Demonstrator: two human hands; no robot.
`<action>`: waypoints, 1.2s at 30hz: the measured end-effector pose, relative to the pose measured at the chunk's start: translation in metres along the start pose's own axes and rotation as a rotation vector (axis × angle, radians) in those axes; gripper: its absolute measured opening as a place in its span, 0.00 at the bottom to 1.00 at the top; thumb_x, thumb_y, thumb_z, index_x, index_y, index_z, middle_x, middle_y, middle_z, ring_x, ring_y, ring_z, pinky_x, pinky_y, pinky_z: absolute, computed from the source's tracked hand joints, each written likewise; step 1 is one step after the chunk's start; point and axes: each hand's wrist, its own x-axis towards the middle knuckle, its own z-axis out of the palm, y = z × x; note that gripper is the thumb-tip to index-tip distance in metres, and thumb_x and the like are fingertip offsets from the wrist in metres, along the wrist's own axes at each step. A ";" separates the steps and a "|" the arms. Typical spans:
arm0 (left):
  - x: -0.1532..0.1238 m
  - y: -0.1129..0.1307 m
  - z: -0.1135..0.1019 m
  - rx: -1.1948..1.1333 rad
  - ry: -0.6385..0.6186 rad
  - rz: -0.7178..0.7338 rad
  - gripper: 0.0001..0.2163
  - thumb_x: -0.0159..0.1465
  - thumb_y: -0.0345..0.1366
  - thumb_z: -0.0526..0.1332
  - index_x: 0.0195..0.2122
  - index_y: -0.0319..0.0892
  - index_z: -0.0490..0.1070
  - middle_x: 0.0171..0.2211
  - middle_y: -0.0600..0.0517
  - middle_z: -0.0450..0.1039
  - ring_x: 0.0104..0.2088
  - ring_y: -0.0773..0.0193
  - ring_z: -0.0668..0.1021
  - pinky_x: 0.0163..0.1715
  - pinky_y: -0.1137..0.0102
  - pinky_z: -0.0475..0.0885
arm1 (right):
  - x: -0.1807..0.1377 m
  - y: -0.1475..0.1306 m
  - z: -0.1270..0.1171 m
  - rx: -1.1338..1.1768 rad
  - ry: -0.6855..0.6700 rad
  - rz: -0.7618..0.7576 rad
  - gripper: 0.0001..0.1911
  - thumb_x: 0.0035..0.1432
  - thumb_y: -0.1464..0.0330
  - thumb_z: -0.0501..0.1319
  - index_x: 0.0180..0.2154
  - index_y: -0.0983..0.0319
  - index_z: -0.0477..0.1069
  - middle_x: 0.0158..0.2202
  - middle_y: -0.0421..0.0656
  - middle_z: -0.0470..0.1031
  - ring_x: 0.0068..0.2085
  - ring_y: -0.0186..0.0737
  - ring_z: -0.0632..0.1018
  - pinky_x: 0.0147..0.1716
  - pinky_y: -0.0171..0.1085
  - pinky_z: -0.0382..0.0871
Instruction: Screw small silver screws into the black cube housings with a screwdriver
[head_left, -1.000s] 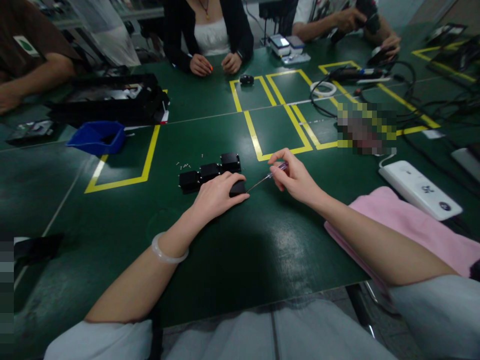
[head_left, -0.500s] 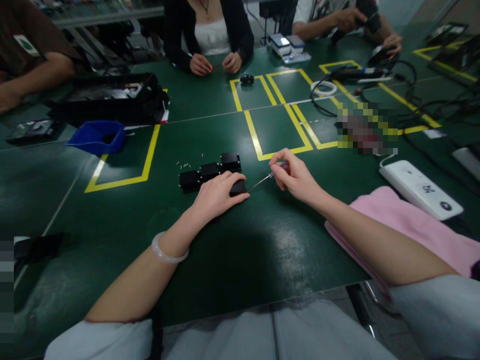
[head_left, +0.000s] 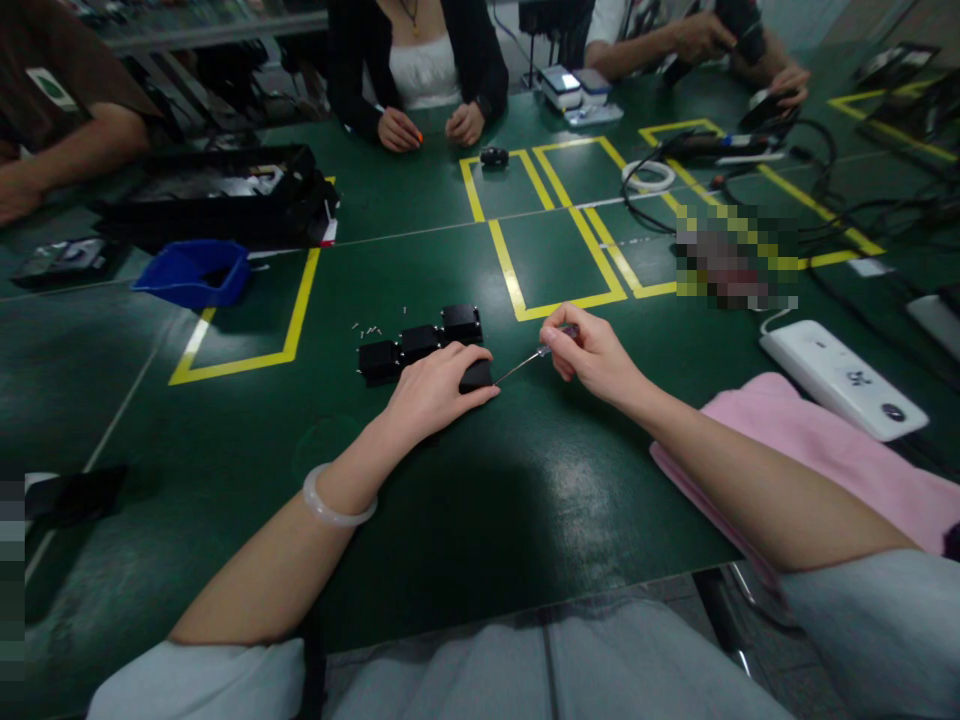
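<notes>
My left hand point(head_left: 439, 388) is closed around a small black box-shaped part point(head_left: 475, 376) on the table, thumb on its near side and fingers over its far side. In my right hand point(head_left: 589, 350) is a slim screwdriver point(head_left: 543, 350) with a clear purplish handle. Its thin shaft slants down to the left, and the tip is at the right end of the held part. Just beyond my left hand stand three similar black boxes: a left one point(head_left: 379, 360), a middle one point(head_left: 419, 343) and a right one point(head_left: 460, 322). Several tiny screws point(head_left: 370, 331) lie behind them.
A blue scoop-like tray point(head_left: 196, 275) and a large black bin point(head_left: 225, 200) are at the left. On the right lie a pink cloth point(head_left: 795, 430), a white power strip point(head_left: 844, 378) and black cables. Across the green table point(head_left: 465, 540) sit several people.
The right hand and screwdriver handle have shifted very slightly downward. My left hand and the black part stay in place.
</notes>
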 end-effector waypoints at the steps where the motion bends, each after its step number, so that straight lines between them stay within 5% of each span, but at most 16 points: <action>1: 0.000 0.000 0.000 -0.001 -0.001 0.001 0.21 0.67 0.53 0.58 0.57 0.50 0.67 0.52 0.49 0.73 0.49 0.52 0.78 0.40 0.64 0.72 | 0.000 0.000 0.000 0.000 0.001 -0.001 0.11 0.68 0.60 0.58 0.35 0.58 0.62 0.16 0.29 0.60 0.16 0.28 0.64 0.17 0.31 0.56; 8: 0.000 0.000 0.001 -0.003 0.003 0.004 0.21 0.67 0.53 0.59 0.57 0.50 0.68 0.52 0.49 0.73 0.50 0.52 0.78 0.42 0.63 0.73 | -0.001 -0.001 0.002 -0.011 0.011 -0.007 0.05 0.66 0.66 0.57 0.41 0.58 0.62 0.18 0.29 0.62 0.17 0.28 0.65 0.18 0.31 0.57; 16: 0.000 0.000 0.000 -0.008 -0.003 0.006 0.21 0.67 0.53 0.58 0.57 0.50 0.67 0.52 0.50 0.73 0.49 0.52 0.78 0.40 0.64 0.72 | 0.000 -0.004 0.000 -0.049 0.001 0.035 0.11 0.66 0.61 0.59 0.33 0.59 0.62 0.15 0.29 0.61 0.15 0.28 0.64 0.16 0.32 0.54; 23: 0.000 -0.001 0.000 -0.007 -0.001 0.014 0.22 0.67 0.53 0.58 0.57 0.50 0.67 0.52 0.49 0.73 0.49 0.52 0.77 0.40 0.64 0.72 | -0.001 -0.004 0.001 -0.011 0.004 0.012 0.06 0.66 0.67 0.58 0.41 0.58 0.61 0.17 0.28 0.62 0.16 0.28 0.65 0.18 0.31 0.56; 31: -0.001 -0.001 0.000 -0.015 0.001 0.009 0.22 0.67 0.53 0.58 0.58 0.50 0.68 0.52 0.49 0.73 0.49 0.53 0.77 0.40 0.64 0.72 | 0.001 0.000 -0.001 -0.039 0.010 0.035 0.13 0.66 0.59 0.60 0.34 0.58 0.62 0.15 0.30 0.62 0.16 0.28 0.65 0.18 0.32 0.57; 36: -0.001 -0.001 0.000 -0.013 0.008 0.015 0.21 0.67 0.53 0.58 0.58 0.50 0.67 0.52 0.50 0.73 0.49 0.52 0.77 0.41 0.64 0.72 | 0.001 -0.001 0.000 -0.023 0.006 0.006 0.08 0.66 0.63 0.59 0.38 0.58 0.61 0.17 0.29 0.62 0.16 0.29 0.64 0.17 0.32 0.56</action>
